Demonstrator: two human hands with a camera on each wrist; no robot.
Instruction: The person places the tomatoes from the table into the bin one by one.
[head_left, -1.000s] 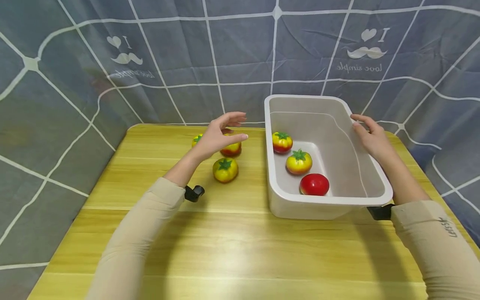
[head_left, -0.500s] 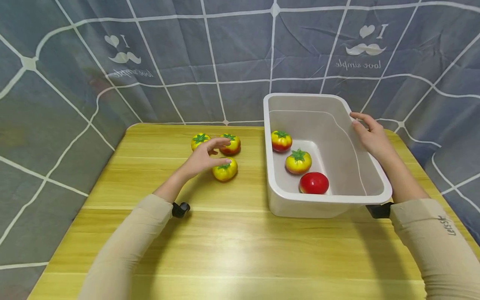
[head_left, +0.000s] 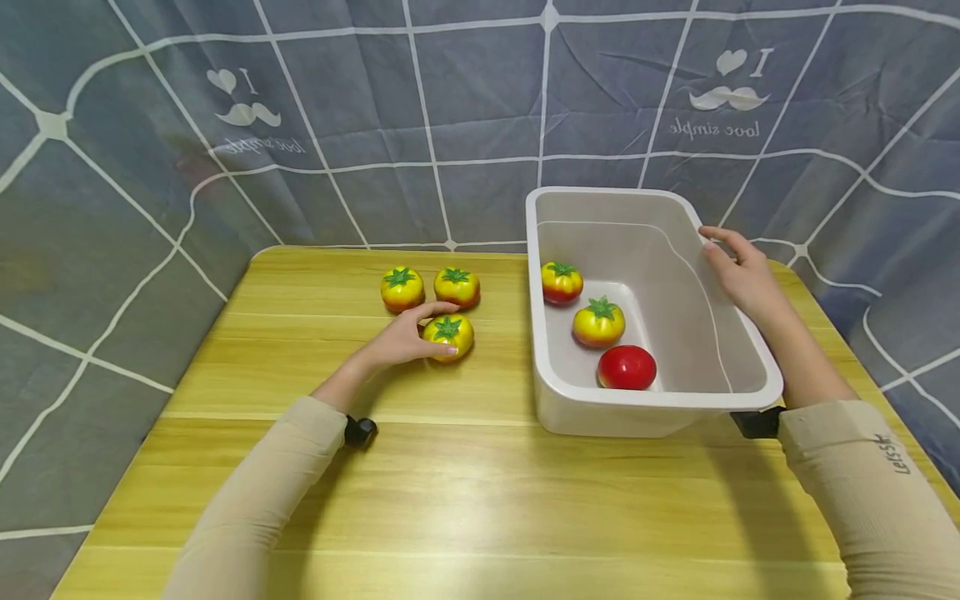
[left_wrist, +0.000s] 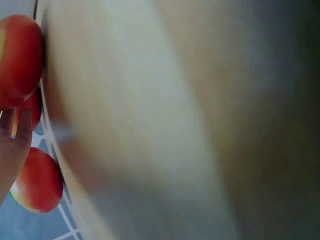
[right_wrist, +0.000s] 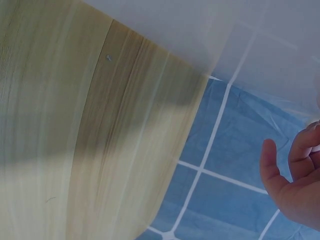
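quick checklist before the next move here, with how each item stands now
1. Left grip has thumb and fingers on opposite sides of the front tomato: ok
2. Hold firm enough to lift: cannot tell
3. Right grip touching the bin on its right side: ok
4. Space left in the bin: ok, bare floor shows near the red fruit
5. Front tomato clear of the table: not ok, it appears to rest there
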